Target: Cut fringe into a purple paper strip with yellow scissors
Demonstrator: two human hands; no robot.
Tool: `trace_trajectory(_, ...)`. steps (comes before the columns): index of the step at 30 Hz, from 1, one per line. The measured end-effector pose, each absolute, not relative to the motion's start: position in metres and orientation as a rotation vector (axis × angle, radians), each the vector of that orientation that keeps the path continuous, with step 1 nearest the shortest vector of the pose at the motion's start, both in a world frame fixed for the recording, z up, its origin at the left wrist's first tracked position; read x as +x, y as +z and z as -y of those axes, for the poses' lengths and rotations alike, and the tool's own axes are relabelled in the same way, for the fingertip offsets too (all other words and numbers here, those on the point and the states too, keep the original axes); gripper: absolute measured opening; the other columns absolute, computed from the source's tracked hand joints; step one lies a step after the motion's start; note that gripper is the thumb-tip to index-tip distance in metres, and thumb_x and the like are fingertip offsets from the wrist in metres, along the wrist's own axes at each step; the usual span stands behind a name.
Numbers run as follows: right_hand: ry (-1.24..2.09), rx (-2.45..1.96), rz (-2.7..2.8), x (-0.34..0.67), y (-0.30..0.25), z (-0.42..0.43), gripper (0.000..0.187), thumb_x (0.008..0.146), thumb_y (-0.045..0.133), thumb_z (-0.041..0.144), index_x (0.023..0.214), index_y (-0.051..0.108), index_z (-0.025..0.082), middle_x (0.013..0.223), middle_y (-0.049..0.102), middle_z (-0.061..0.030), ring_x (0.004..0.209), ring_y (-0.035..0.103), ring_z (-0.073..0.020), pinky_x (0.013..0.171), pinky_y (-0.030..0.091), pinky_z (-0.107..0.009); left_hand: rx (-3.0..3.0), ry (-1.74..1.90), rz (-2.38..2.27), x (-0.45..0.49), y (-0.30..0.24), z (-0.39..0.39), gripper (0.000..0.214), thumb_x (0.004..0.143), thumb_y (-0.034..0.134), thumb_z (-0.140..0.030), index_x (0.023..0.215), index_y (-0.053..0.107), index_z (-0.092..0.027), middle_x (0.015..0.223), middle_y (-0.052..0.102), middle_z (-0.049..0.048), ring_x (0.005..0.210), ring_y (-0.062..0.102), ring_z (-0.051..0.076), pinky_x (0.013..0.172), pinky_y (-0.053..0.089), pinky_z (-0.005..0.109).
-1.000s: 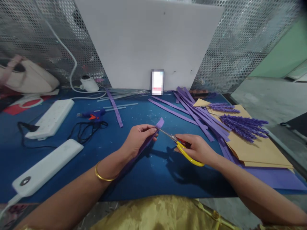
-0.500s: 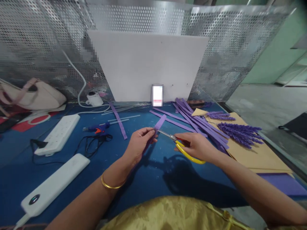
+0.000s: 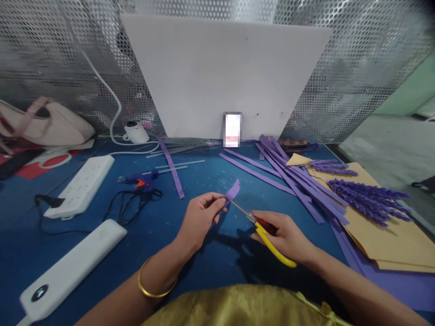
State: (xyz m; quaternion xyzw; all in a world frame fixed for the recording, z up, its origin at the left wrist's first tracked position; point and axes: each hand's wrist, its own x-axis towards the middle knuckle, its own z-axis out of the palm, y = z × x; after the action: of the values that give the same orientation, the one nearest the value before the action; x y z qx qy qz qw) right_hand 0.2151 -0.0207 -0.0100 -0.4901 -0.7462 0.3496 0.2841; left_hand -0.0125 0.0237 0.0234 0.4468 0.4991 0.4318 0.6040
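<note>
snipping seemed the step: the left hand (image 3: 200, 217) pinched a slim purple papery strip (image 3: 233, 189); the right hand (image 3: 287, 233) gripped yellow-and-red-handled metal scissors (image 3: 263, 233); another snip would need steadiness.

Blue tabletop (image 3: 152, 235) is lying open between the left hand (image 3: 202, 217) and black cable (image 3: 156, 194); purple strips (image 3: 317, 188) are obstructing the right rear.

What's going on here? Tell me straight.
A person's left-hand grip pinches a purple strip. The right-hand grip holds scissors, their tips at the strip, close to the left fingers. More strips lie beyond on the blue table, with purple sprigs on tan sheets to the right.
</note>
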Motion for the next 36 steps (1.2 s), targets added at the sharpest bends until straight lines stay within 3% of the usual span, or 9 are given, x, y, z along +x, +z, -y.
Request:
trace_trajectory(3,1.194,-1.280,1.837,0.213,-0.007,0.023,0.036,0.084,0.070,0.048,0.102,0.074,0.017,0.081,0.063,-0.0024,0.068,0.052,-0.0148,0.063,0.045,-0.026,1.026,0.987,-1.134,-0.013,0.025,-0.023,0.024,0.073,0.077,-0.040,0.076,0.073,-0.016,0.061,0.064,-0.0016,0.043,0.040,0.004,0.041,0.022,0.019)
trace_trajectory(11,1.546,-1.189,1.634,0.210,0.002,0.024,0.048,0.082,0.070,0.051,0.111,0.073,0.013,0.064,0.041,0.0045,0.052,0.030,-0.0072,0.048,0.032,-0.021,0.949,0.965,-1.085,-0.012,0.027,-0.021,0.024,0.074,0.076,-0.037,0.073,0.069,-0.015,0.063,0.062,-0.0016,0.044,0.044,0.004,0.040,0.025,0.017)
trace_trajectory(19,1.391,-1.285,1.656,0.210,-0.003,0.026,0.034,0.080,0.074,0.047,0.088,0.073,0.015,0.074,0.048,0.0001,0.067,0.037,-0.0122,0.056,0.036,-0.023,0.993,0.969,-1.108,-0.013,0.025,-0.021,0.023,0.075,0.075,-0.036,0.075,0.070,-0.014,0.061,0.063,-0.0016,0.044,0.045,0.004,0.041,0.027,0.016)
trace_trajectory(23,1.470,-1.241,1.646,0.212,-0.001,0.026,0.033,0.082,0.074,0.045,0.097,0.073,0.015,0.073,0.045,0.0017,0.065,0.035,-0.0108,0.056,0.035,-0.022,1.031,0.968,-1.113,-0.014,0.024,-0.021,0.023,0.076,0.075,-0.036,0.074,0.070,-0.014,0.060,0.063,-0.0016,0.044,0.044,0.004,0.042,0.026,0.016)
trace_trajectory(29,1.645,-1.198,1.573,0.216,0.005,0.025,0.050,0.081,0.072,0.054,0.111,0.072,0.013,0.066,0.041,0.0044,0.052,0.029,-0.0069,0.046,0.029,-0.021,0.976,0.945,-1.088,-0.012,0.025,-0.019,0.023,0.076,0.075,-0.036,0.072,0.068,-0.015,0.060,0.062,-0.0018,0.044,0.045,0.004,0.041,0.027,0.016)
trace_trajectory(36,1.583,-1.208,1.604,0.214,0.005,0.025,0.044,0.081,0.073,0.052,0.104,0.074,0.014,0.068,0.043,0.0037,0.057,0.033,-0.0081,0.051,0.033,-0.022,0.987,0.952,-1.105,-0.012,0.022,-0.020,0.022,0.076,0.075,-0.035,0.072,0.069,-0.015,0.060,0.063,-0.0021,0.044,0.046,0.004,0.041,0.027,0.015)
